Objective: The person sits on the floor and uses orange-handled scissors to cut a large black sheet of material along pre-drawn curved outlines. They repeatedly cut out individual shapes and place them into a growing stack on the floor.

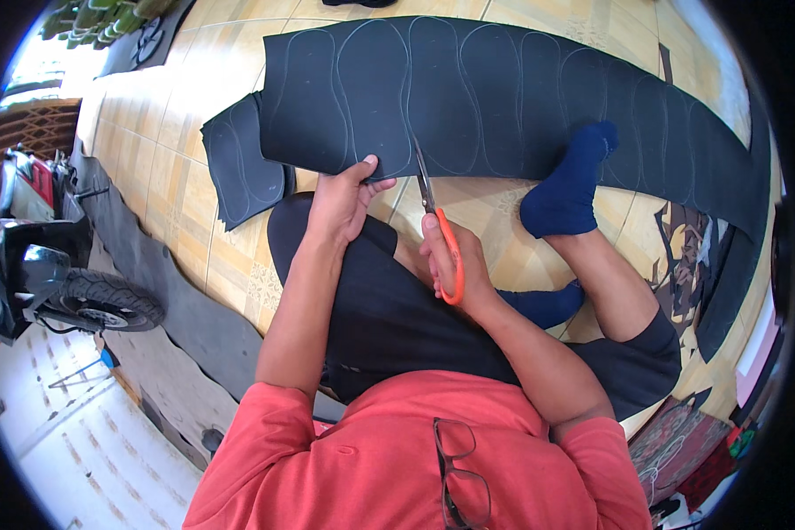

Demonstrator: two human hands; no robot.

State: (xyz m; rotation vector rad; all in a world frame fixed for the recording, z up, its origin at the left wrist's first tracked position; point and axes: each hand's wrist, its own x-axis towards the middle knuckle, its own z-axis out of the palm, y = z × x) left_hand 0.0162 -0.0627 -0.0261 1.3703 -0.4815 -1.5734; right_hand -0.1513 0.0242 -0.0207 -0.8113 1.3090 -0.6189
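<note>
A long black sheet (446,97) lies across the tiled floor in front of me, marked with several pale sole-shaped outlines. My left hand (344,196) pinches its near edge toward the left end, thumb on top and fingers beneath. In my right hand (459,256) is a pair of scissors with orange handles (453,265). The blades point away from me and meet the sheet's near edge between two outlines, just right of my left hand. My foot in a blue sock (574,181) rests on the sheet farther right.
Smaller black cut pieces (238,168) with an outline lie stacked at the left. A motorcycle (71,274) stands far left beside a grey mat (185,283). Scraps of patterned material (685,238) lie at the right. Eyeglasses (459,477) hang from my red shirt.
</note>
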